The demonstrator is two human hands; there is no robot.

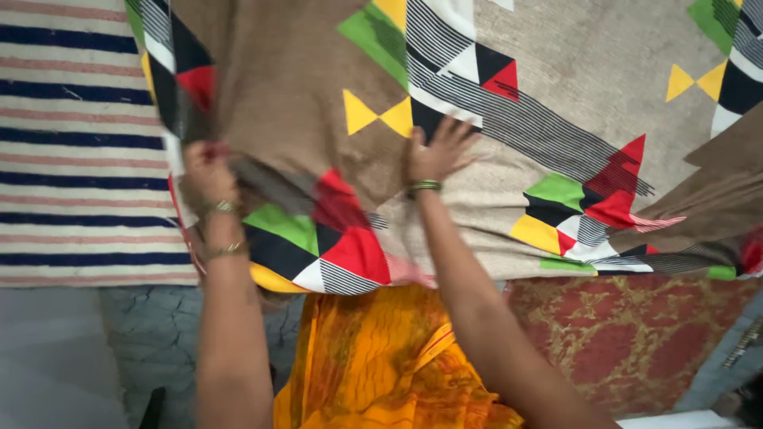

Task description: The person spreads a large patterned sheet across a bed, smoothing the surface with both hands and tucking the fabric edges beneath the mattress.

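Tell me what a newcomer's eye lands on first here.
A brown cloth with bright geometric shapes fills the upper frame. The left hand bunches its left edge, while the right hand lies flat on it near the centre. Left of it lies a blue-and-pink striped fabric.

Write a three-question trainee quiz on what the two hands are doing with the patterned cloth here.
1. True or false: the right hand lies flat with fingers spread on the brown patterned cloth.
2. What does the left hand do to the cloth? A) grips a bunched edge B) hovers clear of it C) presses it flat
3. Fill in: to the left of the cloth lies a ____ fabric in blue, pink and white.

Key: 1 true; 2 A; 3 striped
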